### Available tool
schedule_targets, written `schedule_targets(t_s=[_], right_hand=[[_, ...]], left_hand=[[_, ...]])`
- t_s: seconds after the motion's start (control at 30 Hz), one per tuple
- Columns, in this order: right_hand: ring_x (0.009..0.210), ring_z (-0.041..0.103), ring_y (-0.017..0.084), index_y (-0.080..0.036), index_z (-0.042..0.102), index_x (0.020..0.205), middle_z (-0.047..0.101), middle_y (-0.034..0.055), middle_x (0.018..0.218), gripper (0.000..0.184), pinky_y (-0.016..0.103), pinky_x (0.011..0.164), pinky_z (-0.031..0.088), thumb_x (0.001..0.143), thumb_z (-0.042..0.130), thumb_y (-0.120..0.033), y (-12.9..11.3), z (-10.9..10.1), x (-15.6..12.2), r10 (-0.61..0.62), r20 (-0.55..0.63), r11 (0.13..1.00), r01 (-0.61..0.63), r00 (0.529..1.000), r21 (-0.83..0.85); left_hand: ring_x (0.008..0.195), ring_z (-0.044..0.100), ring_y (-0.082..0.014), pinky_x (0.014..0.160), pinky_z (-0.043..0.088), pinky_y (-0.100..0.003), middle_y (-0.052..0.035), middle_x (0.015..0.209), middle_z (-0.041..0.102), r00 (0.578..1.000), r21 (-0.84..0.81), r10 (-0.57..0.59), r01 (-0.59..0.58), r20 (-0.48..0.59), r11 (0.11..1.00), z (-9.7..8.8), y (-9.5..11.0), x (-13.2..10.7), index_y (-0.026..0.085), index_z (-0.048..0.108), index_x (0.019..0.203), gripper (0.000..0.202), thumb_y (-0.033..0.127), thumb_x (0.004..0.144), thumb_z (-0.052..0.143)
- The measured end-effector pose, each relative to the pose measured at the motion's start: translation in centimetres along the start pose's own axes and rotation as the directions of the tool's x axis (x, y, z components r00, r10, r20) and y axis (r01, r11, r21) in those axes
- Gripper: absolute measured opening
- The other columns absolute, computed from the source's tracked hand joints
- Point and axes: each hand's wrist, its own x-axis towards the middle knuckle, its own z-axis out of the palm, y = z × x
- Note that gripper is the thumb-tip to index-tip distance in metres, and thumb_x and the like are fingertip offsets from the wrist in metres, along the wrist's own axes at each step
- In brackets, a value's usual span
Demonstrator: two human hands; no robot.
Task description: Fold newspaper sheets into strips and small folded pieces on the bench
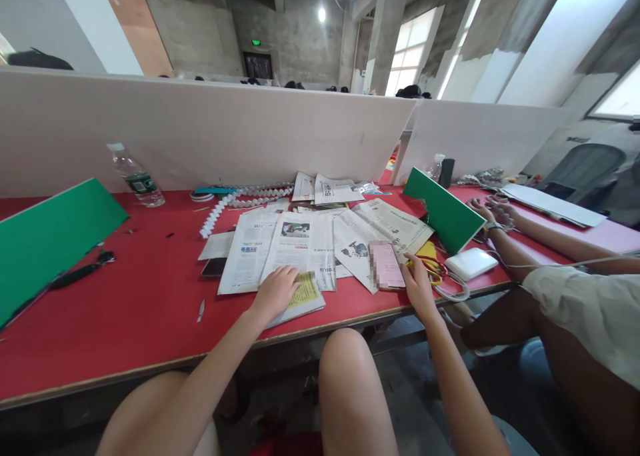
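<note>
My left hand (pixel 278 292) lies palm down on a folded newspaper (pixel 307 297) with a yellow printed block, near the table's front edge. Under and beyond it, open newspaper sheets (pixel 300 253) overlap. My right hand (pixel 419 281) is closed at the red and yellow handles of scissors (pixel 434 267); the blades cannot be made out. Just left of that hand, a phone (pixel 387 266) with a lit pinkish screen rests on the newspapers.
A white folded-paper chain (pixel 215 217) and a water bottle (pixel 137 179) stand toward the partition (pixel 200 129). Green boards (pixel 55 243) (pixel 445 213) flank the red table (pixel 150 296). A white power bank (pixel 471 262) with a cable lies right. Another person's hands (pixel 495 215) work at far right.
</note>
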Motion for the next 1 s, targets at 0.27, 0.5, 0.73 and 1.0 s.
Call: schedule_targets(t_s=[0.27,0.5,0.73,1.0], right_hand=[[0.112,0.051,0.026,-0.022,0.044,0.126,0.052,0.0132,0.124,0.05,0.045,0.094,0.04,0.083,0.05,-0.047,-1.0,-0.6,-1.4,-0.122,0.108,0.992,0.124,0.987,-0.008],[0.12,0.044,0.034,-0.023,0.038,0.131,0.047,0.0142,0.132,0.076,0.052,0.095,0.037,0.069,0.064,-0.056,-2.2,-0.2,-2.8,-0.152,0.123,0.962,0.176,0.981,-0.209],[0.121,0.044,0.031,-0.022,0.042,0.127,0.046,0.0149,0.131,0.064,0.05,0.096,0.039,0.073,0.062,-0.051,-2.0,-0.4,-2.8,-0.181,0.135,0.966,0.202,0.974,-0.162],[0.129,0.035,0.029,-0.024,0.067,0.099,0.041,0.0099,0.137,0.038,0.05,0.105,0.029,0.088,0.04,-0.049,-1.4,-0.5,-2.1,-0.111,0.16,0.987,0.128,0.981,-0.098]], left_hand=[[0.098,0.056,-0.0229,0.08,0.043,-0.034,-0.0092,0.1,0.063,1.0,0.022,-0.006,0.007,-0.012,1.0,0.2,-0.1,0.0,0.017,0.06,0.1,0.03,0.009,0.087,0.034],[0.098,0.057,-0.0212,0.084,0.043,-0.033,-0.0072,0.107,0.063,0.994,-0.036,0.01,-0.014,-0.105,0.999,0.6,0.2,0.2,0.019,0.057,0.111,0.04,0.004,0.083,0.033],[0.115,0.045,-0.0246,0.099,0.034,-0.041,-0.0105,0.123,0.053,0.971,0.018,0.009,-0.005,-0.237,1.0,2.0,0.3,1.3,0.021,0.042,0.133,0.051,0.006,0.085,0.034],[0.106,0.05,-0.0239,0.088,0.042,-0.036,-0.0108,0.114,0.059,0.999,0.066,0.023,-0.02,-0.04,0.998,1.6,0.3,0.6,0.019,0.057,0.122,0.038,0.017,0.09,0.035]])
